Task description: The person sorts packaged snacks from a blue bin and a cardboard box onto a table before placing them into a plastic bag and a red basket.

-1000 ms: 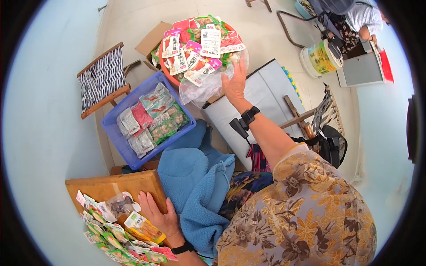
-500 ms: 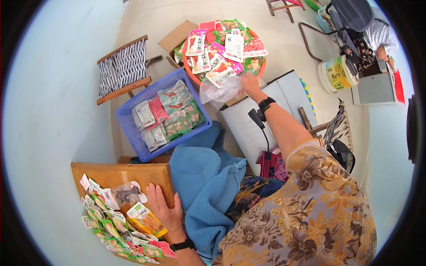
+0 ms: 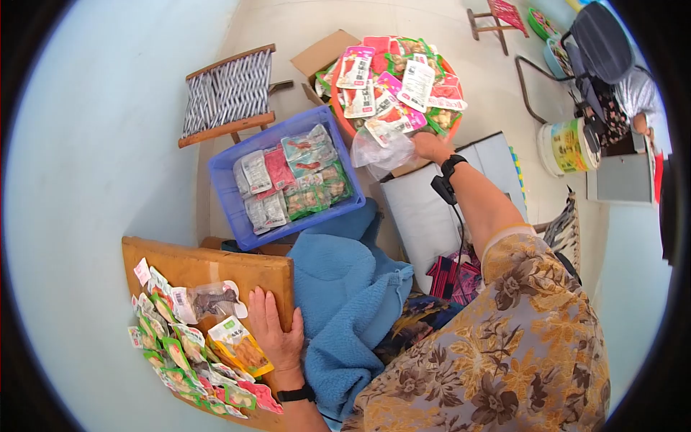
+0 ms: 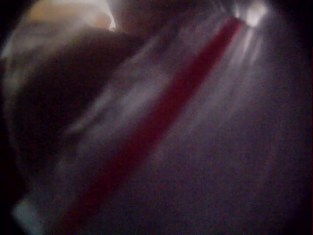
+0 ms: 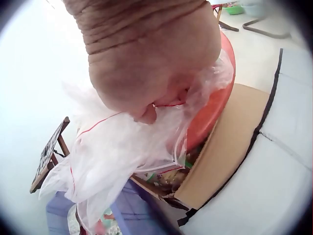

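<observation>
At the near rim of the red-orange tub [image 3: 338, 108], the right hand [image 3: 433, 147] grips a clear plastic bag [image 3: 381, 147]. In the right wrist view the fingers of that hand [image 5: 151, 63] curl into the crumpled bag [image 5: 132, 147], which has a thin red line. Snack packets [image 3: 416, 85] heap over the tub. The left hand [image 3: 278, 337] rests with spread fingers on the wooden board [image 3: 209, 266], beside a yellow packet [image 3: 241, 349] and a pile of green packets [image 3: 176, 353]. The left wrist view is dark and blurred, with a red stripe.
A blue crate [image 3: 237, 216] with packets stands left of the tub, near a striped folding stool [image 3: 227, 93]. Blue fleece [image 3: 345, 295] covers the lap. A grey padded panel [image 3: 425, 216] lies right of it. Another person sits at the upper right beside a bucket [image 3: 565, 147].
The head view has shifted, moving the scene right within it. My right hand has drawn back from the packets to the tub's near side and taken hold of the bag. The left hand stays on the board.
</observation>
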Demonstrator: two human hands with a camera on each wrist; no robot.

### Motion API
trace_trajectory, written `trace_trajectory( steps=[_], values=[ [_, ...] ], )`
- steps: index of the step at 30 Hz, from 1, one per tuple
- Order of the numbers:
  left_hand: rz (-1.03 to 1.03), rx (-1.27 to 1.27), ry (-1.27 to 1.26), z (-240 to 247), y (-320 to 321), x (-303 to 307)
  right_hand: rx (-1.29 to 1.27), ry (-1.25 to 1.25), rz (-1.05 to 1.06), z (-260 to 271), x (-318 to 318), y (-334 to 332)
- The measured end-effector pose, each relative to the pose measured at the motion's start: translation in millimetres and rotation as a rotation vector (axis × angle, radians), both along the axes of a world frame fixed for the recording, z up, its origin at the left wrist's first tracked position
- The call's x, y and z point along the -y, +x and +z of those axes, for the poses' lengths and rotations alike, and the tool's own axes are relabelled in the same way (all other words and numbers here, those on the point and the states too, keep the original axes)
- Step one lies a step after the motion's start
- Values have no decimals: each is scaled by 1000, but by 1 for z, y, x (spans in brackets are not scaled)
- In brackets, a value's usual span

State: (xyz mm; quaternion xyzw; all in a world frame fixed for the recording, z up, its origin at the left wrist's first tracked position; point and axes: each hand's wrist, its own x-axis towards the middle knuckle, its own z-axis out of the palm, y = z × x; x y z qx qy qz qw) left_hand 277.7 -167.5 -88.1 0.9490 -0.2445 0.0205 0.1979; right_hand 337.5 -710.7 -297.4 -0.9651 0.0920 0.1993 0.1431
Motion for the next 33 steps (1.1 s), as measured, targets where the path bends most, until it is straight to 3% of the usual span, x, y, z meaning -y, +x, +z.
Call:
trace_trajectory(
  steps=[1,4,9,11,13,15,16,18,19,21,22,23,25,26,27,29,33],
  values=[
    [-4,2,-6,0,1,0,7,2,18,-4,4,2],
    [-9,27,39,1,2,0,53,-24,-249,-18,-3,1],
    [-9,29,40,1,2,-1,-59,-64,-224,-20,-8,-4],
    [-8,32,38,0,2,0,436,-89,-420,-7,-28,-16],
    [-6,32,40,0,2,-1,513,-151,-409,7,-38,-25],
    [-7,29,49,1,1,-1,973,-85,-567,13,-43,-30],
    [-11,30,55,1,2,-1,971,-86,-569,14,-41,-34],
    [-8,23,33,1,3,1,937,-179,-848,19,-35,-44],
    [-5,18,10,2,2,1,932,-181,-847,15,-31,-51],
    [-2,12,10,2,2,1,994,-233,-1170,2,-22,-64],
    [0,10,8,1,2,1,946,-16,-1336,2,-19,-67],
    [-2,6,7,1,1,1,943,-20,-1337,3,-15,-69],
    [-9,34,57,0,2,0,627,899,-1622,3,-3,-67],
    [-9,32,58,0,2,0,562,1212,-1648,-6,5,-65],
    [-8,22,42,0,2,0,558,1212,-1648,-17,8,-61],
    [1,17,28,0,2,0,551,1449,-1521,-38,12,-51],
    [8,6,29,3,2,0,314,1413,-1501,-60,16,-37]
  ],
)
